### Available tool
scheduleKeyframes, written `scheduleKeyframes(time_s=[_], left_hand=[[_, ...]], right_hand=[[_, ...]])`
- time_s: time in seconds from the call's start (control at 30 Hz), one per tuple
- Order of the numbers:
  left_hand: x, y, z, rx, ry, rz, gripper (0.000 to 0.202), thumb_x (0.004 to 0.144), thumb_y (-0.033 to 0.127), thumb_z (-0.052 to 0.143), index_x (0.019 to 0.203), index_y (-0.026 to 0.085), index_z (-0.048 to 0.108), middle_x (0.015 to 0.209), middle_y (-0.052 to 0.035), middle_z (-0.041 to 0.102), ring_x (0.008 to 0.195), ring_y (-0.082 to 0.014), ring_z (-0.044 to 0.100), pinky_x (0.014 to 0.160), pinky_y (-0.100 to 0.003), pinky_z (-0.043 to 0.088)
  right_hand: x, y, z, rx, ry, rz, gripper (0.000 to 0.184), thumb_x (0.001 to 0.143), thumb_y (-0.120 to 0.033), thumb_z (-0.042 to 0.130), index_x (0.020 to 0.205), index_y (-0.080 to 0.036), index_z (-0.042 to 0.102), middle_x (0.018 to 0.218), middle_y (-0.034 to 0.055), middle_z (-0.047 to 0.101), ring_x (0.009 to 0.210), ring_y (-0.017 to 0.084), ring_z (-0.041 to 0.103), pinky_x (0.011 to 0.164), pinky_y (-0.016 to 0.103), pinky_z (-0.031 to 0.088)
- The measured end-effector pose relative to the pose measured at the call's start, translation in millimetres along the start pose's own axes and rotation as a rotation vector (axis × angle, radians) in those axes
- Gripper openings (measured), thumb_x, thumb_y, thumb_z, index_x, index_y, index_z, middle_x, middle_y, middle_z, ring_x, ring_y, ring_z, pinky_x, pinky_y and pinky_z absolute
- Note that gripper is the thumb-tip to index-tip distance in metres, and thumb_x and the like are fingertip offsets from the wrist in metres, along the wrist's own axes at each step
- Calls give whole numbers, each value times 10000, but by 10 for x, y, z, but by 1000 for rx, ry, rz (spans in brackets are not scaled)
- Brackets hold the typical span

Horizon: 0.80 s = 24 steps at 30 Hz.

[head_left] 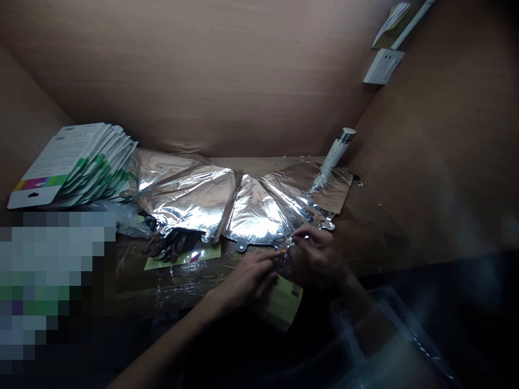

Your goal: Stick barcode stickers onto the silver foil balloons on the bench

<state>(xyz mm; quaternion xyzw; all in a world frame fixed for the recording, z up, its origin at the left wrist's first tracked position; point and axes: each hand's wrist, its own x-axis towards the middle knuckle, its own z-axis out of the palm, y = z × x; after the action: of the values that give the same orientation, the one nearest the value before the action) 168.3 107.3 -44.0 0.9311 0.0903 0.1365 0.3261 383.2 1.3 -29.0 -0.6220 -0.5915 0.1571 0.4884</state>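
A shiny silver foil sheet (pixel 259 216) lies across the work surface in fan-like panels, with dark tabs along its near edge. My left hand (pixel 251 275) is closed just below that edge, its index finger reaching to a small orange piece (pixel 283 252). Beneath its palm a pale yellow card (pixel 286 302) shows; whether the hand grips it, I cannot tell. My right hand (pixel 318 248) is closed in a pinch at the foil's near right edge. A small whitish bit (pixel 289 241) shows at its fingertips, too small to name.
At the left stands a stack of printed cards (pixel 89 162) beside clear plastic (pixel 132 219). Dark cords (pixel 170 246) lie on another yellow card (pixel 206 254). A white tube with a metallic cap (pixel 337 151) rests on the foil. A power socket (pixel 383 66) is on the wall.
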Motion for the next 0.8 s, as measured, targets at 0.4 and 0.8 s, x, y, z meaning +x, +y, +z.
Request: scheduleKeyframes(time_s=[0.4, 0.8], left_hand=[[21, 69, 226, 112, -132, 105, 257, 1027, 252, 472, 1181, 151, 652, 1504, -143, 498, 1445, -289, 409, 1134, -485, 370], [1718, 78, 58, -38, 14, -75, 381, 922, 513, 611, 927, 138, 676, 884, -81, 695, 781, -183, 602, 691, -267, 426]], right_hand=[[448, 200, -51, -714, -320, 139, 378, 907, -495, 667, 820, -129, 708, 825, 152, 699, 819, 240, 643, 718, 296, 421], [-737, 55, -565, 155, -521, 256, 279, 958, -372, 606, 828, -126, 634, 732, -20, 560, 687, 100, 482, 620, 206, 356]])
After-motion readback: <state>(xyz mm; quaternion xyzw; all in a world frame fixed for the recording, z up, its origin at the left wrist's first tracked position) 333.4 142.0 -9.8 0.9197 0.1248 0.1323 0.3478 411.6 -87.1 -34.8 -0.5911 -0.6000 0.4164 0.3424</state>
